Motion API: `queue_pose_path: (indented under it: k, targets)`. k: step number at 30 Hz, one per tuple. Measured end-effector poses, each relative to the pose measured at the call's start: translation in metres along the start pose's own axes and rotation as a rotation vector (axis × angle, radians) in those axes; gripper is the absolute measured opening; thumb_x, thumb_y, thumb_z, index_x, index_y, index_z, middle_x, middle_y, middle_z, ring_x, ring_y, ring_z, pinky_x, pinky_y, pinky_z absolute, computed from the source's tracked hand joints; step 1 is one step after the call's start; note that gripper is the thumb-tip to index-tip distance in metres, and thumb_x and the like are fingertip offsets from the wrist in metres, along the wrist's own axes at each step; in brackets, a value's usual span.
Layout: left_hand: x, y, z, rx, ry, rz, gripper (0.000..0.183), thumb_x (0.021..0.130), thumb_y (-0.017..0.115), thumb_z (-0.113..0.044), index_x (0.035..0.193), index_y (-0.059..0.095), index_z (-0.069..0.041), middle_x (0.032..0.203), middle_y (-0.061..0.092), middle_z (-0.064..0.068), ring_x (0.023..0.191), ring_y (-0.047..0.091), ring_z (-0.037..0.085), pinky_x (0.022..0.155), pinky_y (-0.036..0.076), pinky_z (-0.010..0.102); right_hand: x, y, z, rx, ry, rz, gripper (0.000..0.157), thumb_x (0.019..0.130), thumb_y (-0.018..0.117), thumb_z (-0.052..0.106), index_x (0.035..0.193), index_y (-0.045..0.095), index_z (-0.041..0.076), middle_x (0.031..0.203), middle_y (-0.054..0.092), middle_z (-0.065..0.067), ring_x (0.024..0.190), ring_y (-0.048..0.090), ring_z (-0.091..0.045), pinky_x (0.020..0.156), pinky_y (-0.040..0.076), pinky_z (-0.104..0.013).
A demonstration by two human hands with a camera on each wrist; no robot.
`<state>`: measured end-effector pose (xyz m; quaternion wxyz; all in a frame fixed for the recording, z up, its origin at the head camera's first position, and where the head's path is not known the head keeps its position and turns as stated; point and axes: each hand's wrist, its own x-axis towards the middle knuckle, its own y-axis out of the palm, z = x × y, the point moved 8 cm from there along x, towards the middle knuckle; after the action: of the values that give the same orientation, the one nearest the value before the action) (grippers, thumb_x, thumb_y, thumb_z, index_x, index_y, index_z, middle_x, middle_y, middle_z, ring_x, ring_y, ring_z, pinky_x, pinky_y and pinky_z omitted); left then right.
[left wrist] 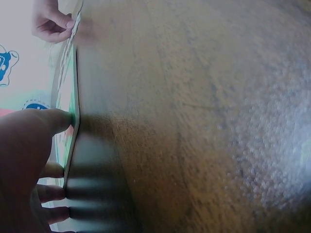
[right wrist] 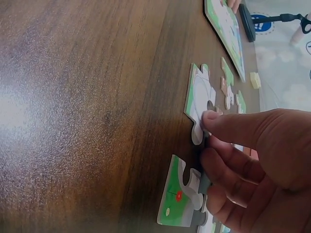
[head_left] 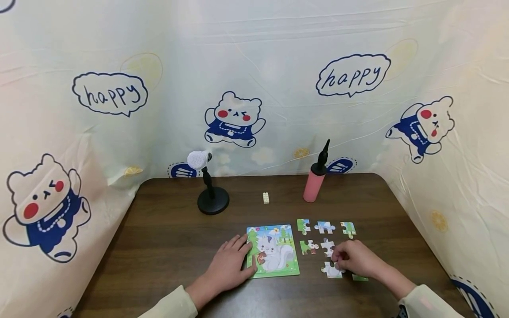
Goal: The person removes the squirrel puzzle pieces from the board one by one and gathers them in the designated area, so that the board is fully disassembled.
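Observation:
My left hand (head_left: pixel 230 263) lies with its fingers spread along the left edge of a square picture board (head_left: pixel 278 265) showing a white squirrel. In the left wrist view, the thumb (left wrist: pixel 60 120) and fingertips touch the board's edge. My right hand (head_left: pixel 358 260) is over the loose pieces, fingers curled. Its thumb and fingers pinch the edge of a white-and-green puzzle piece (right wrist: pixel 197 94) in the right wrist view. A green corner piece (right wrist: pixel 172 201) with a red flower lies close by, and the hand partly hides the pieces beneath it.
Other puzzle pieces (head_left: pixel 324 227) lie in loose rows right of the board. Farther back stand a pink hand pump (head_left: pixel 313 187) with a black nozzle and a small white fan-like device (head_left: pixel 197 160) on a black stand. Between them sits a cream toy block (head_left: pixel 266 198). Printed cloth (head_left: pixel 278 57) surrounds the table.

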<state>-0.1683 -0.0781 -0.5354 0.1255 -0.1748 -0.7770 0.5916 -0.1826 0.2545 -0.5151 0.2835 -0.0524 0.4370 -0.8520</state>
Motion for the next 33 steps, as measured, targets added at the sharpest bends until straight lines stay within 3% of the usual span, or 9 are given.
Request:
queue_pose_path:
  k: [7,15,19,25,30,33]
  targets:
    - [0.002,0.002,0.003,-0.011,0.011,0.022,0.062,0.097,0.057,-0.057,0.144,0.061,-0.017,0.159,0.046,0.011,0.145,0.043,0.038,0.109,0.042,0.063,0.003,-0.006,0.008,-0.007,-0.008,0.006,0.012,0.089,0.076,0.007,0.084,0.072,0.017,0.07,0.065,0.011,0.061,0.055,0.0,0.058,0.046,-0.023]
    - [0.006,0.0,0.008,-0.022,0.04,0.091,0.064,0.098,0.059,-0.058,0.146,0.059,-0.016,0.159,0.046,0.011,0.144,0.045,0.036,0.108,0.044,0.06,0.04,-0.012,0.057,-0.031,-0.067,0.004,0.005,0.092,0.078,0.017,0.093,0.074,0.015,0.077,0.062,0.01,0.067,0.054,-0.003,0.063,0.048,-0.025]
    - [0.008,-0.006,0.009,-0.006,0.069,0.089,0.06,0.097,0.066,-0.051,0.145,0.06,-0.015,0.155,0.049,0.011,0.141,0.048,0.033,0.104,0.047,0.058,0.067,0.006,0.089,-0.049,-0.132,0.021,0.01,0.091,0.078,0.017,0.099,0.075,0.012,0.079,0.062,0.011,0.069,0.054,-0.004,0.065,0.048,-0.025]
    - [0.012,-0.013,0.011,-0.008,0.081,0.102,0.067,0.093,0.072,-0.05,0.145,0.059,-0.01,0.152,0.052,0.011,0.139,0.049,0.032,0.102,0.047,0.058,0.1,0.049,0.13,-0.056,-0.236,0.073,0.015,0.089,0.08,0.016,0.102,0.075,0.012,0.091,0.07,0.003,0.072,0.057,-0.003,0.068,0.049,-0.022]
    - [0.014,-0.015,0.011,0.004,0.111,0.089,0.065,0.093,0.073,-0.05,0.143,0.062,-0.01,0.152,0.052,0.01,0.137,0.05,0.031,0.101,0.048,0.057,0.115,0.076,0.149,-0.114,-0.273,0.1,0.016,0.091,0.079,0.021,0.105,0.076,0.016,0.095,0.07,0.002,0.072,0.056,-0.003,0.07,0.047,-0.02]
    - [0.014,-0.014,0.01,0.004,0.115,0.084,0.065,0.093,0.072,-0.05,0.143,0.061,-0.011,0.154,0.051,0.01,0.138,0.049,0.03,0.1,0.048,0.057,0.118,0.086,0.15,-0.147,-0.254,0.108,0.023,0.091,0.079,0.025,0.112,0.075,0.016,0.097,0.069,0.005,0.074,0.056,-0.003,0.071,0.048,-0.02]
